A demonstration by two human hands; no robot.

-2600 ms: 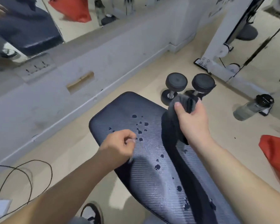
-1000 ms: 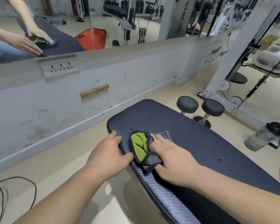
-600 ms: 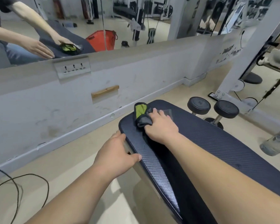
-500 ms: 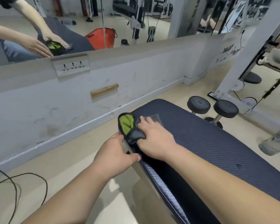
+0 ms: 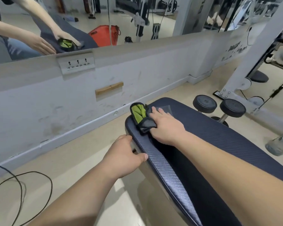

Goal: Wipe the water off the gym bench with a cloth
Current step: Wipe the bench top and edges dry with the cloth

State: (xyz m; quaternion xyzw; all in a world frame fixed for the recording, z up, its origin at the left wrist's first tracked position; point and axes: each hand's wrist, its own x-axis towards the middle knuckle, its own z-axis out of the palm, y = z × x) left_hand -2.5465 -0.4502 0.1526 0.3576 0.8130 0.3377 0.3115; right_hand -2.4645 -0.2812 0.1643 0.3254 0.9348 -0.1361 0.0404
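Cloth point(image 5: 141, 117) at the counter's point(image 5: 219, 136) 11 o'clock corner
Long axis 11-to-5 beside the left edge; right hand point(image 5: 165, 126) presses it, fingers flat; left hand point(image 5: 124, 154) grips that edge; bare padding toward 4 o'clock.

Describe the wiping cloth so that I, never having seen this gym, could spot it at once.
Find the long dark-blue padded bench beside the low white wall. At the bench's far end, nearest that wall, the right hand presses flat on a small bunched cloth. It is dark grey outside with a bright lime-green inside, the only green thing on the bench.
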